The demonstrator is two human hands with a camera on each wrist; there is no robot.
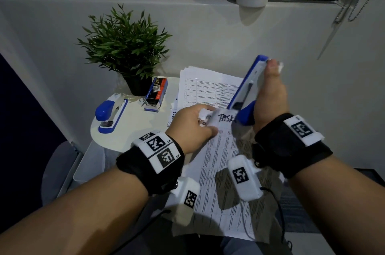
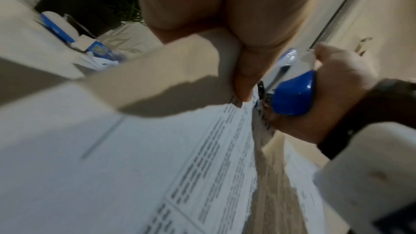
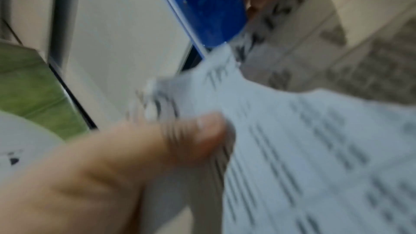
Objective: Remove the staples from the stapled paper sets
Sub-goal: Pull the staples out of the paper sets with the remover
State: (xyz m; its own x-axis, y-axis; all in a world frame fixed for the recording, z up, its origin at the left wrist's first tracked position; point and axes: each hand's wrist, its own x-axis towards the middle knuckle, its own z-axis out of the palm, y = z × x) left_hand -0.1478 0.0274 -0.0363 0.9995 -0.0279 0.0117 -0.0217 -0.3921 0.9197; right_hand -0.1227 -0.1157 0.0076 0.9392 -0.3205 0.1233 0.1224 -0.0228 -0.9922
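A stapled paper set point(image 1: 220, 171) with printed tables and a handwritten word at its top hangs over my lap. My left hand point(image 1: 208, 119) pinches its top corner between thumb and fingers; the left wrist view shows the thumb point(image 2: 245, 70) pressed on the sheet point(image 2: 135, 166). My right hand point(image 1: 270, 88) grips a blue and white stapler point(image 1: 248, 90), tilted up, its blue lower end against the paper's top edge beside my left fingers. In the right wrist view, the stapler's blue tip point(image 3: 207, 10) meets the blurred paper corner point(image 3: 292, 140). The staple itself is hidden.
On the small round white table point(image 1: 125, 136) lie a second blue stapler point(image 1: 110, 113), an open staple box point(image 1: 156, 94), a potted plant point(image 1: 127, 50) and a pile of printed sheets point(image 1: 206, 86). A white wall stands close behind. A pale bin point(image 1: 89, 167) sits below the table's left side.
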